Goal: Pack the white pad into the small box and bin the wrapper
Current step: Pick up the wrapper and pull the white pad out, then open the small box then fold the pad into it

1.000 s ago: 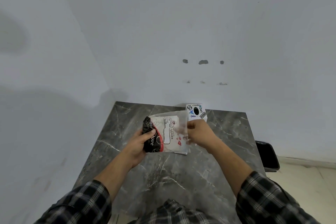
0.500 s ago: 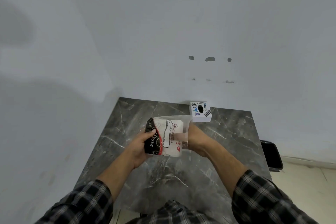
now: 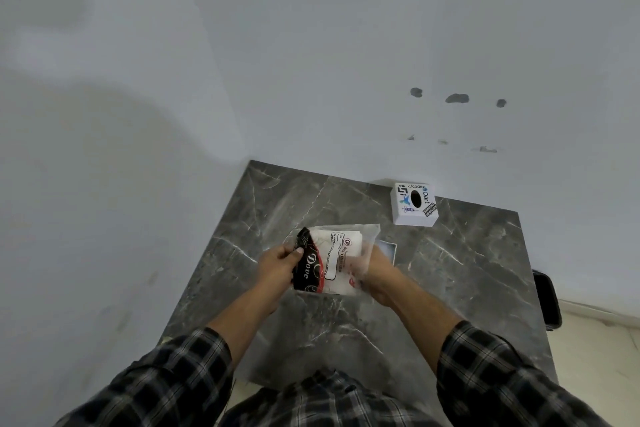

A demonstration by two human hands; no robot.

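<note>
Above the grey marble tabletop, a clear printed plastic wrapper — white pad seemingly inside — is gripped by the left hand and right hand; the small white stickered box stands behind — apart.

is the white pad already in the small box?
No: the white pad is inside the clear wrapper, held between the left hand and right hand, well short of the small box by the wall.
</note>
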